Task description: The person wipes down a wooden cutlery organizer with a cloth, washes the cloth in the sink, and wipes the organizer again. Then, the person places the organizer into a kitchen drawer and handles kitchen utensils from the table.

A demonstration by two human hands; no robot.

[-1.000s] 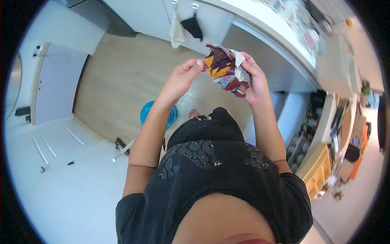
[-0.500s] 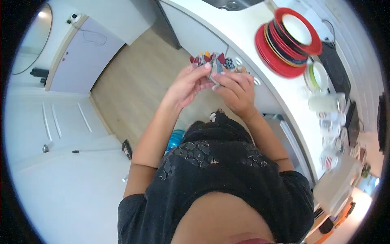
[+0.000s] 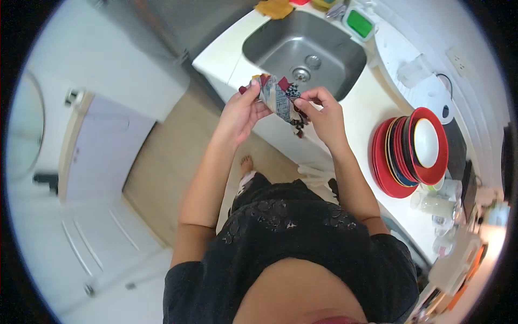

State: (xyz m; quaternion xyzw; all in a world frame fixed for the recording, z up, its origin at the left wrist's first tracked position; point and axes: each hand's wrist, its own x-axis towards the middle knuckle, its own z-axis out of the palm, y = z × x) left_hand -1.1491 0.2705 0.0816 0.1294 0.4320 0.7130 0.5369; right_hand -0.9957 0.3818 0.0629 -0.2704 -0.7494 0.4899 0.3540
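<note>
In front of me, just before the counter edge, I hold up a cloth of mixed scraps (image 3: 276, 100), grey-blue printed in the middle with maroon, mustard and dark patterned pieces along its edges. My left hand (image 3: 241, 114) grips its left side, thumb on top and fingers behind. On the other side, my right hand (image 3: 326, 116) pinches a dark patterned bit of its right edge between thumb and fingers. The cloth's lower right end hangs loose below that pinch. Its back is hidden from view.
Beyond the cloth is a steel sink (image 3: 270, 46) set in the white counter (image 3: 359, 116). Stacked red and dark plates (image 3: 384, 167) with a white bowl (image 3: 426, 143) stand at right, glasses (image 3: 440, 207) behind. A green sponge (image 3: 360, 24) and mustard cloth (image 3: 274, 8) lie near the sink.
My view has turned and moved toward the sink, which now shows fully. The cloth is more spread out, and my right hand has shifted from its middle to its right edge.
</note>
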